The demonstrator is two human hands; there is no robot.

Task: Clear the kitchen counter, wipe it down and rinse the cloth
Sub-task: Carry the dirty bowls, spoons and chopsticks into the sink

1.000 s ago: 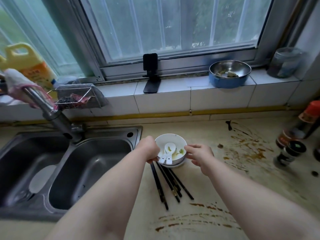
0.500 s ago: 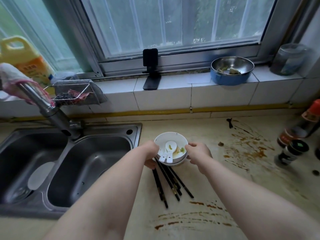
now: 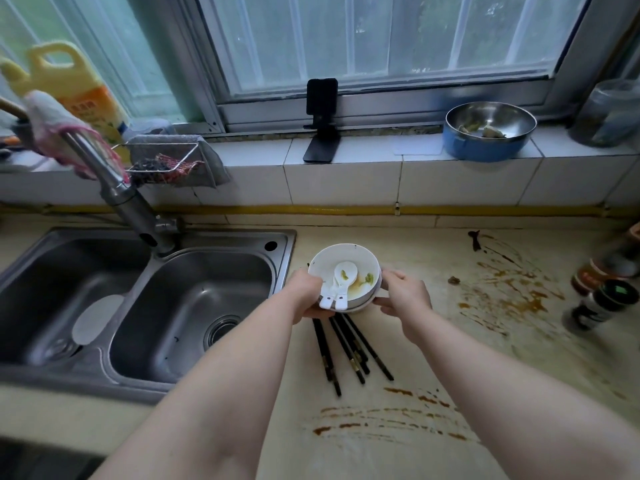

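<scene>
Since only the head view is on offer, everything is seen from above, looking down over the forearms. The white bowls (image 3: pixel 341 252), probably two nested, though the lower one is mostly hidden, are gripped from both sides. The left hand (image 3: pixel 306 296) is curled round the near-left rim and the right hand (image 3: pixel 405 294) round the right edge. Two white spoons (image 3: pixel 341 278) are lying inside with some greenish leftovers. Whether the stack is resting on the counter (image 3: pixel 450 362) or held just above it can't be told. Black chopsticks (image 3: pixel 346 348) are fanned out on the counter, running from under the bowls towards the person.

The pale counter is pretty grubby: brown sauce stains (image 3: pixel 512 292) are smeared to the right of the bowls, with more streaked near the front edge. Dark bottles (image 3: pixel 602 299) are blurred at the far right.

Just left of the bowls a steel double sink (image 3: pixel 194 265) is set in, and a flat white disc (image 3: pixel 97 318) is lying in its left basin. A pink-and-white cloth (image 3: pixel 55 123) is draped over the faucet (image 3: pixel 117 188).

On the tiled sill (image 3: pixel 381 174) under the barred window (image 3: pixel 381 39), a yellow jug (image 3: pixel 76 84), a wire basket (image 3: pixel 162 161), a black phone stand (image 3: pixel 322 123), a blue-sided steel bowl (image 3: pixel 490 129) and a glass jar (image 3: pixel 613 112) are lined up.
</scene>
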